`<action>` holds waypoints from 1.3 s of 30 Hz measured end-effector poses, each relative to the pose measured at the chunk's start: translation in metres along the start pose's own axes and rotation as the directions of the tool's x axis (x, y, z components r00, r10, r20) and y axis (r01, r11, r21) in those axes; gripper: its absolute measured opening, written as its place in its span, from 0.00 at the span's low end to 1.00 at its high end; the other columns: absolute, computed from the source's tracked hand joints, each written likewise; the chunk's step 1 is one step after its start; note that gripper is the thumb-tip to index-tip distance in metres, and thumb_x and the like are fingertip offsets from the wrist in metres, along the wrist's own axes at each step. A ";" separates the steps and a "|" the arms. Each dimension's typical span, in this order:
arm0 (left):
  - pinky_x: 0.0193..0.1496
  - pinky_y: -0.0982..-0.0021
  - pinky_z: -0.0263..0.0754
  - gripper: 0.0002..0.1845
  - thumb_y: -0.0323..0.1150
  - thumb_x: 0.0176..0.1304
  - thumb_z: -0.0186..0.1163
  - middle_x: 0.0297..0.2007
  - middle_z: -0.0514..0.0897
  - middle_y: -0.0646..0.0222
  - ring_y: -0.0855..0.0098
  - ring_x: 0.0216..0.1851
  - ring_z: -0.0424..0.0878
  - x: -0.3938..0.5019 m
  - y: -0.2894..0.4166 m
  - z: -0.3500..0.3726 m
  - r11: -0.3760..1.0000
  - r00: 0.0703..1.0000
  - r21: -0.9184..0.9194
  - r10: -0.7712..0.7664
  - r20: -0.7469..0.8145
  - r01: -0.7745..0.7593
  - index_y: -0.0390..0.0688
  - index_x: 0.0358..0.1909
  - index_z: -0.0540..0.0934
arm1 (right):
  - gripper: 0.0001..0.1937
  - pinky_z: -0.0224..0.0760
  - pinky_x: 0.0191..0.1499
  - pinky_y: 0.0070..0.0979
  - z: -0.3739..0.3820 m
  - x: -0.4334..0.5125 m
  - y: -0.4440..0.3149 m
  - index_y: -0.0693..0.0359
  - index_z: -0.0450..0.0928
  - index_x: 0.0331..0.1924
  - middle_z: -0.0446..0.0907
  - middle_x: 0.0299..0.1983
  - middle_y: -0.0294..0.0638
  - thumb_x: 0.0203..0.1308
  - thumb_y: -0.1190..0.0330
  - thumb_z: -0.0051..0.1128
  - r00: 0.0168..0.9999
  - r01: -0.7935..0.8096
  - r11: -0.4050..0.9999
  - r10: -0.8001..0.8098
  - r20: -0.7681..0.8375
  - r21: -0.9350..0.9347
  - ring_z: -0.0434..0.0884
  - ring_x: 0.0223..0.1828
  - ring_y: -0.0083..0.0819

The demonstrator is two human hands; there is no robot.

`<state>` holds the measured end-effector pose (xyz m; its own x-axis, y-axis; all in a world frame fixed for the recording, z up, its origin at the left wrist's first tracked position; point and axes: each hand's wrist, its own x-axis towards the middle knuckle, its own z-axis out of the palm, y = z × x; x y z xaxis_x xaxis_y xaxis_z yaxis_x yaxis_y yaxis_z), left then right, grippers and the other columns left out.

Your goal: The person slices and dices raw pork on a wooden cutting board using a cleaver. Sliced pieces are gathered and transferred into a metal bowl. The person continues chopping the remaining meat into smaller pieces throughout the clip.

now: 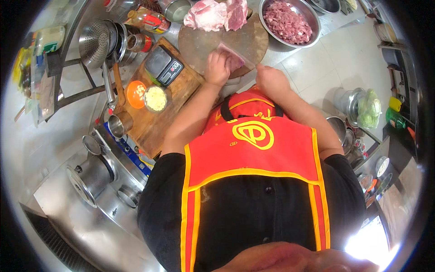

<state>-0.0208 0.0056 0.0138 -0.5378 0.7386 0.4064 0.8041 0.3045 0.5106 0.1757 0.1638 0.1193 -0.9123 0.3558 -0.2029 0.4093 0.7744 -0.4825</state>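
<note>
On a round wooden chopping block, my left hand rests with bent fingers on a piece of raw meat. My right hand is closed at the block's near right edge, around what seems to be the handle of a knife; its pale blade lies along the meat. At the far side of the block sit big pieces of raw pork. A steel bowl of chopped raw meat stands to the right of the block.
Left of the block, a wooden board bears a digital kitchen scale, an orange bowl with garlic cloves and a bowl of chopped garlic. Bottles, a jar and a steel colander stand beyond. A cabbage is at right.
</note>
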 end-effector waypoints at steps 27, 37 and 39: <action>0.61 0.51 0.81 0.15 0.33 0.57 0.73 0.50 0.90 0.59 0.49 0.54 0.85 0.013 -0.003 0.003 0.998 0.998 0.060 0.026 -0.054 -0.022 0.43 0.47 0.89 | 0.11 0.88 0.48 0.56 -0.003 0.029 -0.005 0.72 0.80 0.48 0.91 0.41 0.66 0.73 0.73 0.50 0.948 -0.086 0.996 0.088 0.306 -0.021 0.93 0.44 0.62; 0.65 0.49 0.80 0.20 0.36 0.58 0.75 0.56 0.88 0.52 0.46 0.58 0.85 0.006 -0.008 0.008 0.997 0.998 0.065 -0.040 -0.046 0.043 0.39 0.50 0.88 | 0.10 0.88 0.45 0.55 0.003 0.010 0.014 0.71 0.79 0.50 0.90 0.39 0.65 0.74 0.73 0.51 0.943 -0.069 0.994 0.092 0.321 -0.081 0.93 0.42 0.62; 0.65 0.47 0.79 0.19 0.33 0.59 0.75 0.56 0.87 0.49 0.44 0.58 0.84 0.008 -0.005 0.009 0.999 0.997 0.040 -0.031 -0.076 0.034 0.38 0.51 0.87 | 0.11 0.88 0.45 0.56 -0.005 0.008 0.014 0.71 0.78 0.52 0.90 0.40 0.66 0.74 0.73 0.50 0.939 -0.092 0.990 0.121 0.321 -0.103 0.93 0.43 0.63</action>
<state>-0.0270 0.0150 0.0076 -0.5804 0.6809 0.4467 0.7947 0.3537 0.4934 0.1742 0.1802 0.1149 -0.8120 0.2599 -0.5226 0.4910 0.7882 -0.3710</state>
